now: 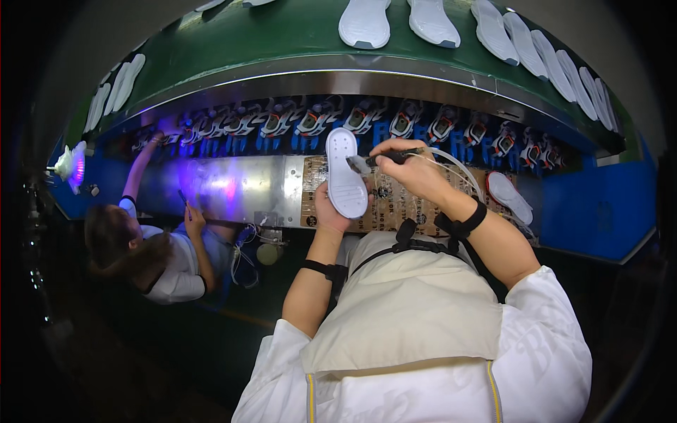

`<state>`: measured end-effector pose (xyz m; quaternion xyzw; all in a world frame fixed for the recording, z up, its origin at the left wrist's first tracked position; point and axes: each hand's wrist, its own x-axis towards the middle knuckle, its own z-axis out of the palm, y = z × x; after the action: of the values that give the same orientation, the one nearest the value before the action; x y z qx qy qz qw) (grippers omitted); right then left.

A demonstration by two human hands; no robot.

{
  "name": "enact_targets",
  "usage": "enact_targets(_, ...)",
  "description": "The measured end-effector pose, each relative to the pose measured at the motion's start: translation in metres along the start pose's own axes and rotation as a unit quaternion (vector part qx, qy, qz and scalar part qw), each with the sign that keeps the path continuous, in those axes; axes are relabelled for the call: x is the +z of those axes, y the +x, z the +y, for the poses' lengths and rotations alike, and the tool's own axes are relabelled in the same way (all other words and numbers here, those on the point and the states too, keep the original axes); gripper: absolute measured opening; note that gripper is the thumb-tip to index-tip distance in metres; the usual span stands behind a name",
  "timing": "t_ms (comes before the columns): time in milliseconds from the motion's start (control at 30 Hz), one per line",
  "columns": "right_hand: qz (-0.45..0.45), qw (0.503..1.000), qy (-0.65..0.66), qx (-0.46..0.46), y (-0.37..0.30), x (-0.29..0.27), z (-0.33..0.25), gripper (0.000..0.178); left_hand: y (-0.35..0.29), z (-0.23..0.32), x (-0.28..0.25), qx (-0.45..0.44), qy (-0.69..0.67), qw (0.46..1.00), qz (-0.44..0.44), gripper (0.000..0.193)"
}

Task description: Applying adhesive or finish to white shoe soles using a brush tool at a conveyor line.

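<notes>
Single view, head-worn fisheye, looked steeply down the wearer's chest onto the bench [240, 187] just ahead. Forearms entered from the lower edge; both hands sat close, near frame centre. Farther out, the conveyor [296, 35] arched across the top, its straight edges bent by the lens. A co-worker [151, 257] sat at left. Corners were vignetted black.

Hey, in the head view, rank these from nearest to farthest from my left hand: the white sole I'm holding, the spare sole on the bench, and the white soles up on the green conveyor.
1. White sole: held in the left hand.
2. Spare sole: lying on the bench, to the right.
3. Conveyor soles: up top on the green belt, farthest.
</notes>
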<state>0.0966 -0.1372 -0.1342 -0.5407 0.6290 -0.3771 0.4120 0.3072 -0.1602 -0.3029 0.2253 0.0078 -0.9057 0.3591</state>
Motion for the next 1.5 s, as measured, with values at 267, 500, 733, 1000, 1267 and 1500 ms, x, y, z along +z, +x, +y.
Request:
enact_targets(267, 0.054, 0.935, -0.142, -0.320, -0.012, 0.014, -0.020, 0.019, -0.017, -0.008, 0.091, 0.114, 0.061, 0.991, -0.021, 0.063)
enact_targets(500, -0.186, 0.929, -0.039, -0.319, -0.028, -0.030, -0.058, 0.020, -0.031, 0.003, 0.110, 0.138, 0.138, 0.972, -0.128, 0.068)
enact_targets(733, 0.207, 0.872, -0.109, -0.430, 0.001, -0.021, -0.053, 0.025, -0.058, -0.014, 0.138, 0.056, 0.122, 0.973, -0.186, 0.066)
enact_targets(1000, 0.156, 0.900, 0.009, -0.408, -0.007, -0.016, -0.057, 0.030, -0.059, -0.008, 0.139, 0.061, 0.139, 0.954, -0.258, 0.066)
enact_targets(1267, -0.023, 0.900, -0.001, -0.436, -0.024, -0.016, -0.064, 0.032, -0.059, -0.002, 0.148, 0.206, 0.143, 0.963, -0.100, 0.064)
enact_targets(1500, -0.138, 0.871, -0.030, -0.471, -0.033, -0.025, -0.065, 0.034, -0.052, 0.015, 0.167, 0.184, 0.108, 0.963, -0.166, 0.069)
